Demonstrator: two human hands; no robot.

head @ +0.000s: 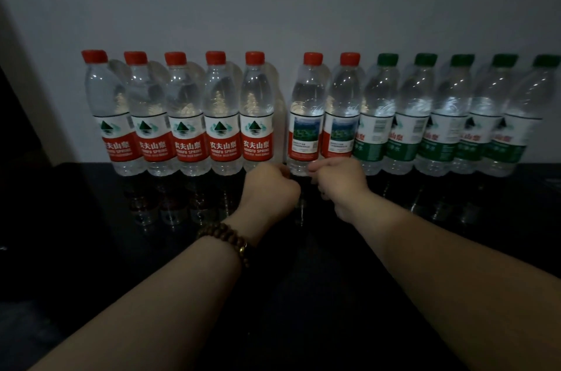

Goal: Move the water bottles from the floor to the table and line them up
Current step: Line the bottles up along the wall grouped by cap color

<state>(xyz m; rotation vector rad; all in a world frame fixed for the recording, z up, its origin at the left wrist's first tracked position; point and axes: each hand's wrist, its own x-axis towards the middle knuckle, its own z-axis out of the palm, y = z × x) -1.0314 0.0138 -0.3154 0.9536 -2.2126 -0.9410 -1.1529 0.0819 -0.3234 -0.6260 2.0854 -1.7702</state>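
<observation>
Left of the fingers, five red-cap bottles (179, 115) stand close together, then a gap, and the left hand (270, 185) is curled by the foot of the sixth bottle (305, 115); I cannot tell if its fingers grip. The right hand (338, 181) has fingers pinching that bottle's base, so slide it slowly left to close the gap, keeping it upright. Right of the fingers, the green-cap bottles (440, 115) run off the picture, with open tabletop (91, 249) in front.
</observation>
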